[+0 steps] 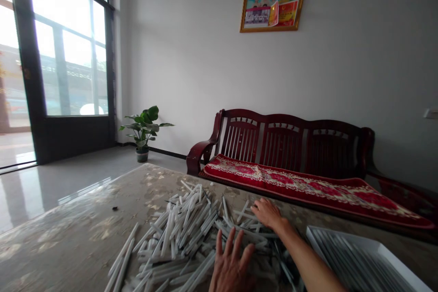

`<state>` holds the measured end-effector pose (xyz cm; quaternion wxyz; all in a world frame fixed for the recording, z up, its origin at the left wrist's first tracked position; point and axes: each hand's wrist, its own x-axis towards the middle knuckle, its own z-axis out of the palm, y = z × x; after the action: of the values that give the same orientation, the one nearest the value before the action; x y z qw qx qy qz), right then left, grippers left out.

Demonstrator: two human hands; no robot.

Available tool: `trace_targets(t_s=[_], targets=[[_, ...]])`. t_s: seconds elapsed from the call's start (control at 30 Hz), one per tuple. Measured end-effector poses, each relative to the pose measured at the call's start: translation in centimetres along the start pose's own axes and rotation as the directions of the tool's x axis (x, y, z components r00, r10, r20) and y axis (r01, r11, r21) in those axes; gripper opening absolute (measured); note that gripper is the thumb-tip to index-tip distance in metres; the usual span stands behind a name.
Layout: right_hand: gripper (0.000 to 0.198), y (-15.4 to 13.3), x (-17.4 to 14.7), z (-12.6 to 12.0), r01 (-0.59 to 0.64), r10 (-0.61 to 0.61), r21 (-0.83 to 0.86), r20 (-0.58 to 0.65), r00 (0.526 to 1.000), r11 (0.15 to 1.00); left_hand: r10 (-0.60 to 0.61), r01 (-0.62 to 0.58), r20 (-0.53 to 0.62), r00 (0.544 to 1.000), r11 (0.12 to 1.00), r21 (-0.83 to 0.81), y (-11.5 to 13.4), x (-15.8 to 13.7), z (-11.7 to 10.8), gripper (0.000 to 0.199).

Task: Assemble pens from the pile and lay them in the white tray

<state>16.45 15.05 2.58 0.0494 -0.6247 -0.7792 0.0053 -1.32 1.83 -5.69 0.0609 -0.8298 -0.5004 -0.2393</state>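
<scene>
A large heap of slim white pen-like sticks (185, 223) lies loosely on the cloth-covered table in front of me. My left hand (232, 258) is palm down over the near right side of the heap, its fingers spread and nothing visible in them. Farther out, my right hand (267, 213) reaches to the heap's far right edge, fingers stretched and slightly bent, with the tips at some loose sticks. What lies under its palm is hidden. Between and below the hands are more sticks, some dark and blurred. To the right stands a white tray (393, 255) holding rows of grey pen-like sticks.
The patterned tablecloth (78, 232) bears a small dark scrap (115, 208) at the left. Beyond the table is a dark red wooden bench (280, 141) with a red floral cover (308, 185). A potted plant (143, 130) stands on the floor near the glass door (71, 68).
</scene>
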Motion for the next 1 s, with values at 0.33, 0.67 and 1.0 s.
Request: trace_targets(t_s=[0.33,0.67,1.0], targets=[[0.033,-2.1,-8.1,-1.6,0.045,-0.052,-0.069,-0.106,0.993,0.997,-0.173,0.174,0.029,0.984,0.984,-0.025,0.1,-0.3,-4.0,0.039],[0.024,-2.5,-14.1,-1.2,0.023,-0.042,-0.091,-0.208,0.977,0.996,0.045,-0.049,0.117,0.992,0.998,0.030,-1.9,0.5,-5.2,0.054],[0.026,-2.2,-16.2,0.7,-0.045,0.050,0.025,-0.322,0.946,0.999,-0.129,0.123,0.047,0.991,0.987,0.100,-2.9,1.9,-5.4,0.061]])
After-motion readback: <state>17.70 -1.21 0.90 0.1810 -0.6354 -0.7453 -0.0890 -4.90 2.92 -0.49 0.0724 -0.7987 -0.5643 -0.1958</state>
